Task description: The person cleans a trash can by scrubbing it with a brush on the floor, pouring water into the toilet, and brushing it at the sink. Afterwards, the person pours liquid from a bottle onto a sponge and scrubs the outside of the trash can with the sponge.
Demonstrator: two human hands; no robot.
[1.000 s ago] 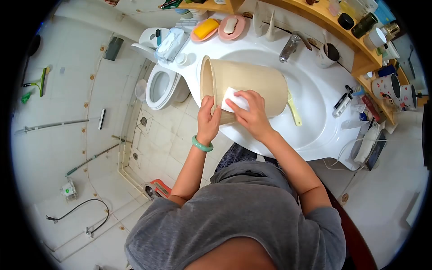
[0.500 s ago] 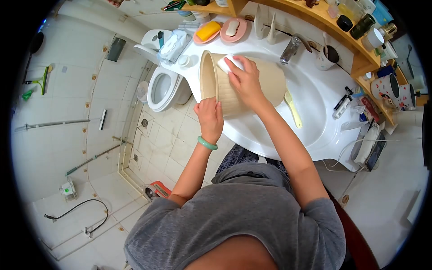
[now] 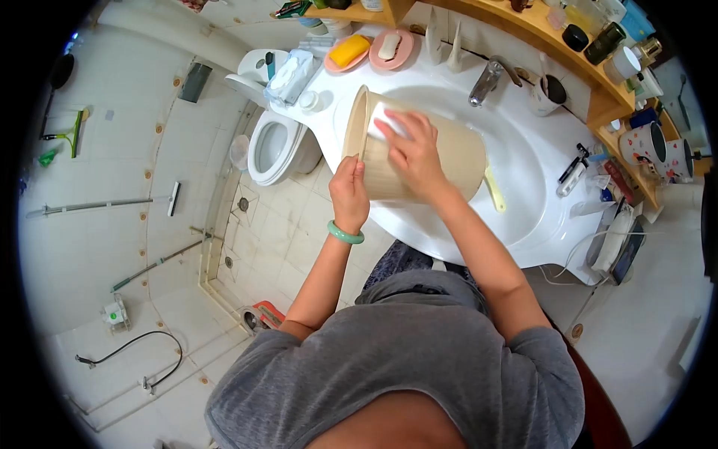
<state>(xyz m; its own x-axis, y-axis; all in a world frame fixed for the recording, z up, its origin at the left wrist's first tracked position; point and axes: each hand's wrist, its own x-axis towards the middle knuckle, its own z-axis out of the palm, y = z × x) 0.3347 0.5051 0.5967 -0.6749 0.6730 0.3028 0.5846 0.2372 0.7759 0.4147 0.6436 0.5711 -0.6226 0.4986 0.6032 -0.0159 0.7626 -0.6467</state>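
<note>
A beige bin (image 3: 458,157) lies on its side across the white sink (image 3: 523,168), its mouth facing left. My left hand (image 3: 348,193), with a green bangle at the wrist, is closed on the lower part of the bin's rim. In my right hand (image 3: 416,156) is a white sponge (image 3: 382,124), pressed to the bin's upper side near the rim. That hand is slightly blurred, and its palm hides part of the sponge. A pale yellow-green handle (image 3: 493,188) rests in the basin beside the bin's base; its other end is hidden.
Behind the bin stands the faucet (image 3: 488,81). Pink soap dishes (image 3: 396,61), a wipes pack (image 3: 290,78) and a white jar (image 3: 309,101) line the counter's left. A toilet (image 3: 274,150) stands left. A wooden shelf (image 3: 523,28) with bottles curves above; a cup (image 3: 548,95) sits right.
The bin has shifted slightly right and tilted a little, its rim moving with my left hand's grip. My right hand and the sponge have moved slightly right and down along its side.
</note>
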